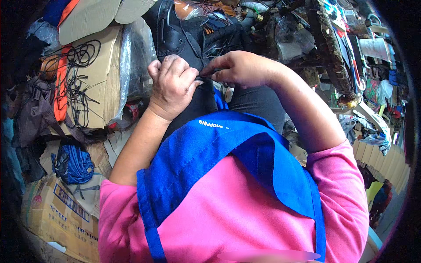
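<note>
Above my lap, both hands meet just below a black shoe. My left hand is closed in a fist, thumb and forefinger pressed together on a thin black cord. Right beside it, my right hand pinches toward the same cord, thumb and fingertips close together. The cord is dark against my dark trousers, so its full length cannot be made out. Loose black laces lie near the shoe. A blue apron covers part of my lap.
On the left stand a stack of cardboard sheets, tangled black cords and an orange strip. A cardboard box and a blue pouch are lower left. A dark wooden post and cluttered goods fill the right.
</note>
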`<state>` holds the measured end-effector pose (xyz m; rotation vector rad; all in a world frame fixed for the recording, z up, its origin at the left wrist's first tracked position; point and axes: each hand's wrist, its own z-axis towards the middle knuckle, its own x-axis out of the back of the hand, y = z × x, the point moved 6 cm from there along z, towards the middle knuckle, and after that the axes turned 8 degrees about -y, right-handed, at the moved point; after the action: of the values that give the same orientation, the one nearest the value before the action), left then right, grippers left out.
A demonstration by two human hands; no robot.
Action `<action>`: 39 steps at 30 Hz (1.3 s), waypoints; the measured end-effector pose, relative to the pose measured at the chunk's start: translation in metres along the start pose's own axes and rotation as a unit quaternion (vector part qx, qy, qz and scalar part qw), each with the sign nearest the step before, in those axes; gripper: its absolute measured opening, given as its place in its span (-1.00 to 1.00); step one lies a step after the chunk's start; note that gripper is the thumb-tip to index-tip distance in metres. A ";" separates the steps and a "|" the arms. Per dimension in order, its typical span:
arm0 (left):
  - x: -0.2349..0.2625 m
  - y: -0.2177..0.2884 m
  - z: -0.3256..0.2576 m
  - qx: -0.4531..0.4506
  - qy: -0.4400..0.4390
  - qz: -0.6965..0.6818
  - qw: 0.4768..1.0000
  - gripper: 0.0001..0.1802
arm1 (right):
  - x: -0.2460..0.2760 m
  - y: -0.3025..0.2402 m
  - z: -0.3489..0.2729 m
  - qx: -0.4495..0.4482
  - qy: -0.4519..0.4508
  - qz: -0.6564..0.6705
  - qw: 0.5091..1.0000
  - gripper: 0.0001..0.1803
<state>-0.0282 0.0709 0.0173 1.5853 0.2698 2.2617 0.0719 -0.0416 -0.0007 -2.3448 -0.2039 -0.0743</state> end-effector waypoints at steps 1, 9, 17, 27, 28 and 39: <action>-0.001 0.001 0.001 -0.005 -0.004 -0.001 1.000 -0.74 | 0.002 -0.012 -0.002 0.085 0.068 -0.140 0.984 -0.61; -0.005 0.002 0.002 0.033 -0.017 -0.078 0.996 -0.67 | -0.018 -0.007 -0.044 0.111 0.208 -0.234 0.943 -0.61; -0.002 -0.002 0.000 0.061 0.032 -0.117 0.991 -0.71 | -0.026 0.012 -0.074 0.065 0.182 0.116 0.974 -0.63; -0.006 0.007 -0.001 0.070 0.036 -0.074 0.994 -0.73 | -0.031 -0.006 -0.052 0.114 0.244 -0.091 0.959 -0.60; -0.007 0.007 -0.001 0.070 0.035 -0.072 0.994 -0.73 | -0.030 -0.007 -0.051 0.113 0.244 -0.092 0.959 -0.60; -0.009 0.005 -0.001 0.069 0.030 -0.059 0.995 -0.73 | -0.032 -0.023 -0.049 0.024 0.279 -0.231 0.932 -0.64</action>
<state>-0.0272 0.0624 0.0114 1.5270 0.5312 2.2439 0.0367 -0.0638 0.0463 -2.0813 -0.4588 -0.9390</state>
